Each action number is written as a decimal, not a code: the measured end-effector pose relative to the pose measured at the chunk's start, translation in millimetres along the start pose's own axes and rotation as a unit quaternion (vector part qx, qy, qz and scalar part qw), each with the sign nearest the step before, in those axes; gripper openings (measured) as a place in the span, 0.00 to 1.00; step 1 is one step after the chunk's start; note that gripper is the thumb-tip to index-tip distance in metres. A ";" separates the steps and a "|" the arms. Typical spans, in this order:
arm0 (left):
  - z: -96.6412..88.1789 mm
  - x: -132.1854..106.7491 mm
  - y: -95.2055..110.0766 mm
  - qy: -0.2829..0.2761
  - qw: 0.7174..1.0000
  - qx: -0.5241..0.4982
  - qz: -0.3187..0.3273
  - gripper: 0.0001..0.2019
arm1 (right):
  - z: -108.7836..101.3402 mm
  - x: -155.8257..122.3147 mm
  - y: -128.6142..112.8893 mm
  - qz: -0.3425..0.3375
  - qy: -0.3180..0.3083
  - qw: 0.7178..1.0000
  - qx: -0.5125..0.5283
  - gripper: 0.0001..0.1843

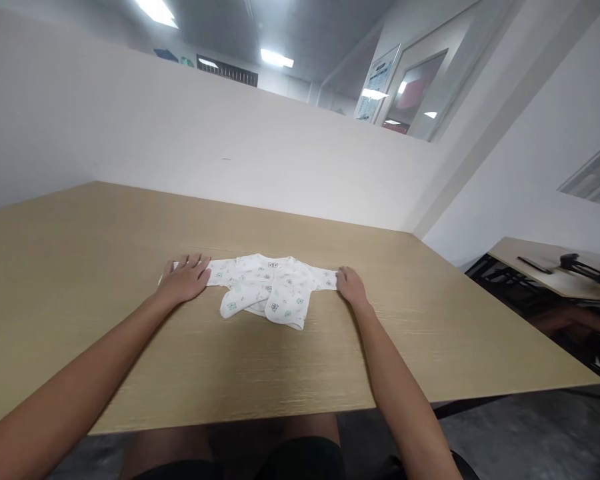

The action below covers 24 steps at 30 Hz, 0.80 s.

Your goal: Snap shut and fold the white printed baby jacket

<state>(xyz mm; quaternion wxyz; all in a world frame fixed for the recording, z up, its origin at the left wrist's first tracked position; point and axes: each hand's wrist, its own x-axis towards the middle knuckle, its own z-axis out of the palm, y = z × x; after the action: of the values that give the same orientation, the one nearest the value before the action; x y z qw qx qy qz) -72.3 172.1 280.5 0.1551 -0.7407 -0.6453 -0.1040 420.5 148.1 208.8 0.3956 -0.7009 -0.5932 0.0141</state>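
A small white baby shirt (270,288) with a green print lies spread on the wooden table (80,280), sleeves stretched out to both sides. My left hand (185,277) rests flat on the end of the left sleeve, fingers apart. At the tip of the right sleeve sits my right hand (351,285), its fingers curled down on the cuff. The shirt's lower hem is partly folded up and rumpled.
A white partition wall (205,147) runs along the table's far edge. To the right stands a second table (555,270) with dark objects on it, a gap of floor between. My knees show under the near edge.
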 end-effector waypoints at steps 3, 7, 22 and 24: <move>-0.9 -0.3 3.6 0.005 1.000 -0.001 0.014 0.35 | -5.0 1.9 5.0 0.010 0.047 0.999 0.014 0.24; -5.6 -4.7 9.2 0.003 1.000 -0.001 0.017 0.34 | -0.9 0.3 -0.2 0.006 0.099 0.995 0.027 0.17; -11.0 -7.5 12.5 -0.014 1.000 -0.004 0.001 0.36 | 17.1 14.2 12.9 -0.044 0.105 0.990 0.078 0.13; -10.6 -7.5 12.1 -0.017 1.000 -0.002 0.001 0.36 | 17.4 13.3 12.5 -0.043 0.118 0.988 0.084 0.13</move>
<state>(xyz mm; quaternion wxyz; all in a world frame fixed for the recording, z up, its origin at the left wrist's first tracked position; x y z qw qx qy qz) -60.9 159.9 286.6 0.1430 -0.7432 -0.6469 -0.0928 426.2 168.9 195.7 0.5209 -0.6357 -0.5686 -0.0359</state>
